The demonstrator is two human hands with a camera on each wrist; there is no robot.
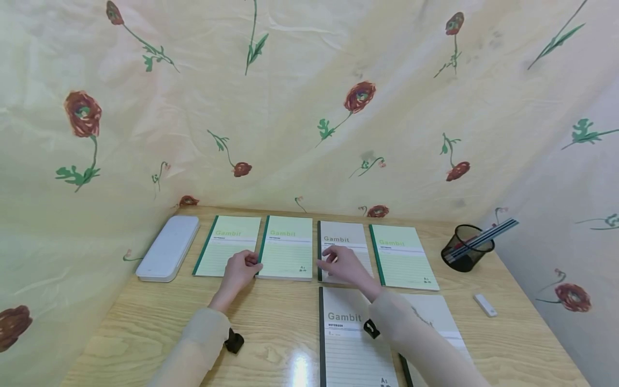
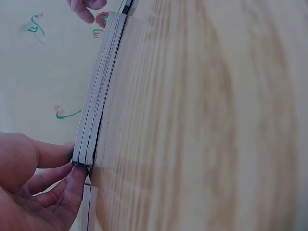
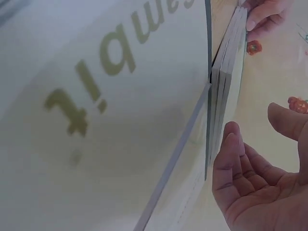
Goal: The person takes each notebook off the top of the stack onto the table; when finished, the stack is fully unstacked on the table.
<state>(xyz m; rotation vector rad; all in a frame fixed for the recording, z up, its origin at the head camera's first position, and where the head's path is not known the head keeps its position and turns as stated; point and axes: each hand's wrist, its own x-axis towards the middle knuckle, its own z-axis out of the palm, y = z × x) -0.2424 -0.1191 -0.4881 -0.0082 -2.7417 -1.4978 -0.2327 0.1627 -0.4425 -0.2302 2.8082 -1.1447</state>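
Observation:
My left hand point(image 1: 240, 270) holds the lower left corner of the second green notebook point(image 1: 286, 250) in the back row. In the left wrist view its thumb and fingers grip the corner of a stack of notebooks point(image 2: 98, 91), whose layered page edges show. My right hand point(image 1: 347, 266) hovers over the small grey notebook point(image 1: 345, 234), fingers loosely bent with a gap between thumb and fingertips. In the right wrist view nothing lies between them. One green notebook point(image 1: 231, 236) lies to the left of the held one; another green notebook point(image 1: 403, 258) ends the row at right.
Closer in lie a large grey notebook point(image 1: 355, 349) and a second large notebook point(image 1: 450, 328), partly under my right sleeve. A white case point(image 1: 169, 247) stands at the left. At right are a mesh pen cup point(image 1: 463, 263) with striped sticks and a small white block point(image 1: 485, 305). Flowered cloth point(image 1: 290, 107) hangs behind.

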